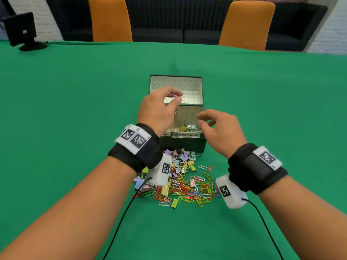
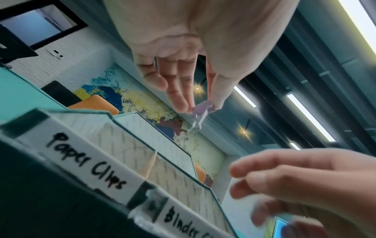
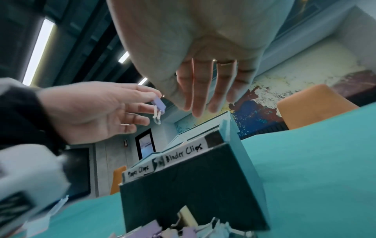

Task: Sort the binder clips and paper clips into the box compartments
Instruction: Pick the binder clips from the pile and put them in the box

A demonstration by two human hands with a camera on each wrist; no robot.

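A dark green box (image 1: 183, 144) (image 3: 193, 190) stands in the table's middle with its lid raised, labelled "Paper Clips" (image 2: 85, 161) on the left and "Binder Clips" (image 1: 188, 134) (image 3: 184, 154) on the right. Several binder clips (image 1: 188, 127) lie in the right compartment. My left hand (image 1: 159, 107) (image 2: 201, 103) hovers over the box and pinches a lilac binder clip (image 1: 175, 96) (image 2: 200, 112) (image 3: 158, 105) between thumb and fingers. My right hand (image 1: 216, 126) (image 3: 195, 96) hangs above the box's front right corner, fingers relaxed, holding nothing. A mixed pile of coloured clips (image 1: 180, 181) lies in front of the box.
Green cloth (image 1: 75, 109) covers the table. Two orange chairs (image 1: 109, 19) stand at the far edge, and a black device (image 1: 22, 30) sits at the far left corner. Black cables (image 1: 120, 222) run from both wrist cameras toward me.
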